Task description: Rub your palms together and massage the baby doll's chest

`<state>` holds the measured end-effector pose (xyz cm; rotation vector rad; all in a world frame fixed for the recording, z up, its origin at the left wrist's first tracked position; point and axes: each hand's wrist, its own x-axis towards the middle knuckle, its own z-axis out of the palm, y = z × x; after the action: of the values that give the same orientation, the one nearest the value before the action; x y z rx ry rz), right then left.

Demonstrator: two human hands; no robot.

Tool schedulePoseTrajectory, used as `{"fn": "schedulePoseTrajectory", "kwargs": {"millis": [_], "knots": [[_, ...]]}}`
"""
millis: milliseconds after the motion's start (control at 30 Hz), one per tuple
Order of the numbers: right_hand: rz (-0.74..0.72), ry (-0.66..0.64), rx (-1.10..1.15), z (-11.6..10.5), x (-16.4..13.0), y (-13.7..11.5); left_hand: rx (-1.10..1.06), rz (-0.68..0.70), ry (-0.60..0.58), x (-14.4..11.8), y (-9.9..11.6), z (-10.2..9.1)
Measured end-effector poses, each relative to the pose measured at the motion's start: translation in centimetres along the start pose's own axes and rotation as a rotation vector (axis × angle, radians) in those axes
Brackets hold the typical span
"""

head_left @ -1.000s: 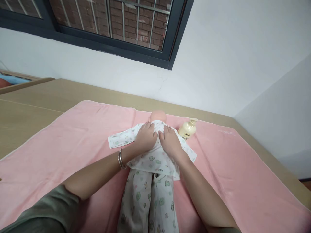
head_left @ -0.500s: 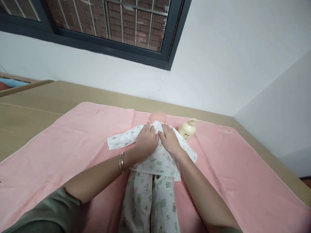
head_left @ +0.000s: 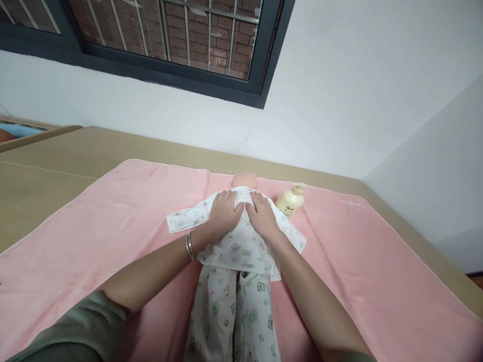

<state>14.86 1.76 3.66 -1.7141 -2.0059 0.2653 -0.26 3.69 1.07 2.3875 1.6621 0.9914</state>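
Note:
A baby doll (head_left: 244, 180) lies on a pink blanket, with only its rounded head showing beyond the collar. It wears a white printed top (head_left: 241, 246) and matching trousers (head_left: 217, 311). My left hand (head_left: 225, 213) rests flat on the left part of the top's upper body, fingers stretched toward the head. On the right part, my right hand (head_left: 261, 216) lies flat in the same way, the two thumbs nearly meeting at the middle. Both hands are open and hold nothing. The top's sleeves spread out to either side.
A pale yellow pump bottle (head_left: 291, 200) leans or lies on the pink blanket (head_left: 124, 216), just right of the doll's head. Under the blanket is a wooden surface (head_left: 56, 156). Behind it rise a white wall (head_left: 324, 100) and a dark-framed window (head_left: 169, 73) with bars.
My left hand has shifted slightly left and its fingers have spread, with the thumb now apart. The top looks smoother near the collar. My right hand has hardly moved.

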Motion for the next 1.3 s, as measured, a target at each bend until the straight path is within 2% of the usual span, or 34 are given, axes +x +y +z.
{"fn": "schedulePoseTrajectory", "kwargs": {"millis": [600,967,1167,1300], "knots": [[-0.029,0.066,0.035,0.8,-0.3,0.4,0.027,0.024,0.046,0.0,-0.1,0.3],[-0.098,-0.010,-0.050,-0.2,-0.2,1.0,0.102,0.069,0.079,-1.0,0.9,-0.2],[-0.079,-0.024,-0.107,-0.3,-0.4,0.4,0.081,0.075,0.014,-0.9,1.2,-0.6],[0.033,-0.032,-0.206,-0.4,-1.5,-1.6,0.031,0.014,-0.070,0.1,0.6,-1.2]]}}
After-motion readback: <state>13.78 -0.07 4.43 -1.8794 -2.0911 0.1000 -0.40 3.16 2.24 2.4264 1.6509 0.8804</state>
